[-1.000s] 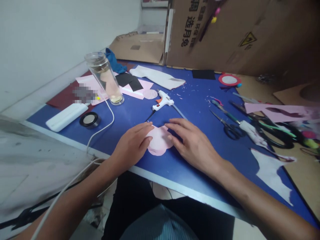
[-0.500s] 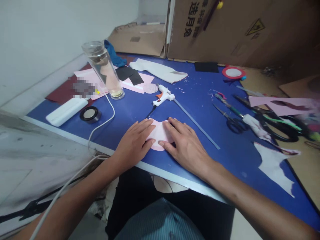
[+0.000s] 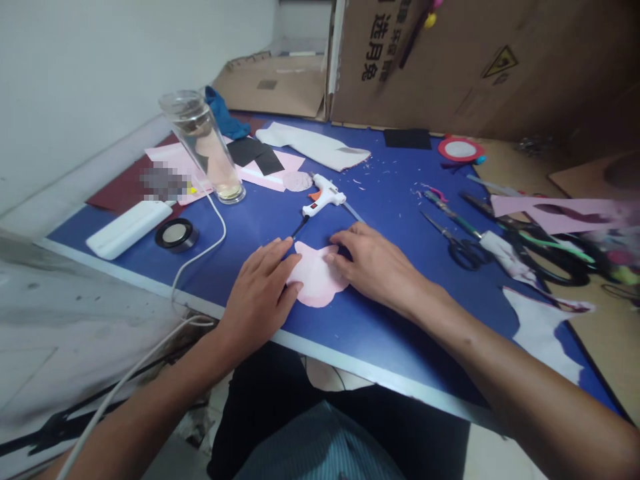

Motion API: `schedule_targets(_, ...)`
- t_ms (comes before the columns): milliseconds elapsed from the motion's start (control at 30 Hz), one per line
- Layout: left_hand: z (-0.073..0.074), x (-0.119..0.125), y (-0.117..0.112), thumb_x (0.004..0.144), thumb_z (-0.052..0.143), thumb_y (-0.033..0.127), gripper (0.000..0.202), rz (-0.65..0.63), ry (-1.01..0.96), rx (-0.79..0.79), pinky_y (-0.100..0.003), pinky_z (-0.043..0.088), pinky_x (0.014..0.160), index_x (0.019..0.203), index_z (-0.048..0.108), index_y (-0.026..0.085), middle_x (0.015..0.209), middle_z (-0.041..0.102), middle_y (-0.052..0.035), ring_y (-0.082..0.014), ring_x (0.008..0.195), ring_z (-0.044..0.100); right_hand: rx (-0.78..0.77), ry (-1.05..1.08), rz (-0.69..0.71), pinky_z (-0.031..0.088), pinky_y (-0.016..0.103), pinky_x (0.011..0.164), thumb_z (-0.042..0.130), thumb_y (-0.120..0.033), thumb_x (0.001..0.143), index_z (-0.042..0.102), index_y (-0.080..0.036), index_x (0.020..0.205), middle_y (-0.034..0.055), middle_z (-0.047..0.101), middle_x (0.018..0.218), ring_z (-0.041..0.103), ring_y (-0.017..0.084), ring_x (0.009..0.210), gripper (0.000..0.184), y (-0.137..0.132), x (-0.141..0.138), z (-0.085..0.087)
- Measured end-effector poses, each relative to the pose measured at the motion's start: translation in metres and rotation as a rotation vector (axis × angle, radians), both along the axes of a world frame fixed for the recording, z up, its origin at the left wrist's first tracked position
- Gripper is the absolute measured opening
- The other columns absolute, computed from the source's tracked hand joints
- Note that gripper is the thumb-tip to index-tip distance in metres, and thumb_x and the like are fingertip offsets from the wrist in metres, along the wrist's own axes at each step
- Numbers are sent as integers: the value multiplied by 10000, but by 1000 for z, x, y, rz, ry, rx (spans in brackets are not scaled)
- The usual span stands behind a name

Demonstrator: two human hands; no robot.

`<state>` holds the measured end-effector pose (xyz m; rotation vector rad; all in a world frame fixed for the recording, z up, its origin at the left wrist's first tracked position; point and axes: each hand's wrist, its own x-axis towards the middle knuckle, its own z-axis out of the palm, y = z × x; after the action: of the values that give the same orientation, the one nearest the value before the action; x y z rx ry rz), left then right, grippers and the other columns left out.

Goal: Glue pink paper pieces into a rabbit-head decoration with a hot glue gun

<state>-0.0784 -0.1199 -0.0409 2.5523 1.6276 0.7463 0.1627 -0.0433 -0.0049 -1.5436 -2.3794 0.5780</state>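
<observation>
a blue tabletop (image 3: 350,337) with a pale front edge fills the middle of the frame, below a whitish wall (image 3: 125,60) at upper left and a large cardboard panel (image 3: 450,80) at upper right, printed with dark characters and a yellow warning triangle.

at the centre, a scallop-edged pink paper piece (image 3: 317,277) lies on the blue between two hands set apart. the left hand (image 3: 265,287) rests spread at its left edge, thumb away from the fingers; the right hand (image 3: 377,263) bends its fingers over the right edge, though whether they pinch it i cannot tell.

just above the hands sits a white glue gun (image 3: 324,196) with an orange trigger, a translucent stick (image 3: 354,213) behind it. left of centre stand a glass bottle (image 3: 210,153) of pale liquid, a round black case (image 3: 176,235) and a long white block (image 3: 129,230); a white cord (image 3: 200,250) runs over the table edge toward lower left. to the right lie black-handled scissors (image 3: 465,252), a red-rimmed disc (image 3: 460,149) near the panel, and a jagged white scrap (image 3: 543,333) beside a tan surface (image 3: 613,347) along the right side. pale floor (image 3: 493,460) shows at the bottom.
</observation>
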Motion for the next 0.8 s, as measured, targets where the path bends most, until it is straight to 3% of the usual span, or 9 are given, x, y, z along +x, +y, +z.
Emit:
schedule_targets(133,-1,5,-9,1096,589,261,387,-4,38,15,-612,394,1335,1468,673,194,1688,597,-184,-371,1605,521,-34,-55,-6,519,418,835,701,-385,1059,766,-220,1111,113,704,1115,712,313,1034,184,-2,-2,6)
schedule_targets(233,4,7,-18,1089,605,254,380,-14,27,21,-619,389,1334,1458,676,199,1687,598,-183,-374,1598,527,-46,-40,4,489,403,794,717,-376,1047,756,-233,1051,96,697,1099,700,291,985,149,-10,1,4)
schedule_targets(333,14,8,-41,1066,644,226,331,37,-113,56,-544,492,1258,1389,706,189,1596,668,-187,-353,1498,622,-31,29,41,512,403,852,716,-345,1054,766,-236,1198,92,700,1164,705,282,1031,187,-20,3,1)
schedule_targets(400,19,9,-65,1044,680,223,198,135,-286,41,-442,597,1106,1226,756,214,1355,780,-135,-283,1242,754,-9,90,80,527,405,909,706,-307,1064,759,-238,1291,92,692,1210,701,276,1079,243,-27,3,-1)
schedule_targets(467,19,11,-91,1030,708,281,75,245,-500,-178,-322,631,824,1022,768,237,1044,798,-58,-201,900,763,5,106,118,533,417,938,703,-256,1059,779,-236,1260,91,680,1212,691,274,1087,216,-35,2,-3)
schedule_targets(500,17,12,-103,1029,723,344,129,317,-616,-368,-282,596,692,962,767,242,922,776,-31,-176,773,725,10,100,130,535,428,941,700,-233,1055,790,-234,1223,91,675,1200,687,276,1077,190,-39,2,-4)
schedule_targets(567,11,15,-119,958,806,491,258,464,-901,-710,-256,544,565,948,781,234,788,738,-18,-177,681,684,14,88,153,539,447,944,687,-201,1052,801,-227,1162,90,669,1173,682,275,1054,160,-46,1,-4)
schedule_targets(667,4,21,-125,859,882,570,406,577,-1182,-1020,-241,552,546,1040,830,210,975,804,-77,-186,755,700,-6,90,175,545,456,937,666,-184,1057,803,-227,1142,91,669,1162,681,269,1035,167,-55,0,-4)
schedule_targets(800,6,26,-117,768,931,635,520,594,-1341,-1159,-207,506,483,982,860,166,1095,817,-133,-147,695,666,-18,104,199,554,446,909,645,-162,1058,805,-224,1137,95,681,1152,682,261,1012,188,-67,-3,-3)
